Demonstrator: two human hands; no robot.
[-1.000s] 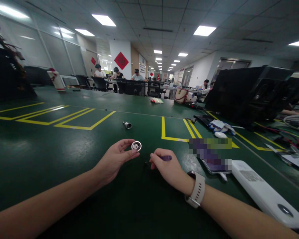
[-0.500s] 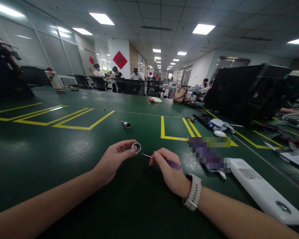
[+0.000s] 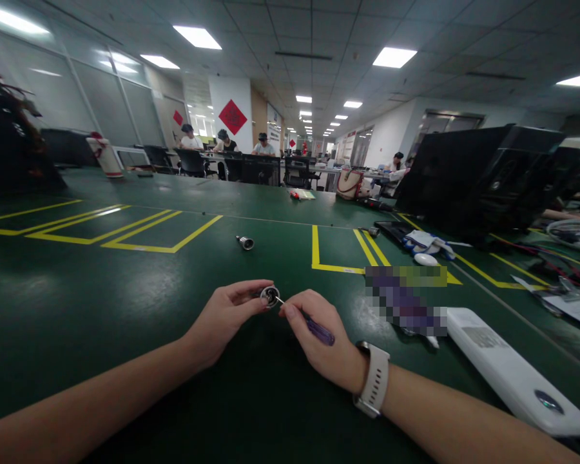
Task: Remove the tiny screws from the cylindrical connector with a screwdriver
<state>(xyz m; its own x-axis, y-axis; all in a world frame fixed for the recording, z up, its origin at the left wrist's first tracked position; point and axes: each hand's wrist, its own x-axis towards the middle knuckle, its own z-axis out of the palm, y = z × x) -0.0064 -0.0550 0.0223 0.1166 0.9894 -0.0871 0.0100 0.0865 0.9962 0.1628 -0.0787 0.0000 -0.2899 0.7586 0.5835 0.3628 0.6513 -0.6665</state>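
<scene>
My left hand pinches a small round metal part by its rim, its hollow end turned toward me and to the right. Between the fingers of my right hand is a slim screwdriver with a purple see-through handle. Its thin shaft points left and the tip reaches into the opening of the metal part; what it touches inside is too small to make out. Beyond my hands, a second metal piece, cone-shaped with a ribbed end, lies on the green table.
On the right lie a long white device, a blurred purple packet, a white oval object and gloves. Black cases stand behind them. Yellow tape marks the table. Several people sit at far desks.
My right hand has moved left and brought the screwdriver tip into the metal part's opening. My left hand has shifted slightly right and down with the part.
</scene>
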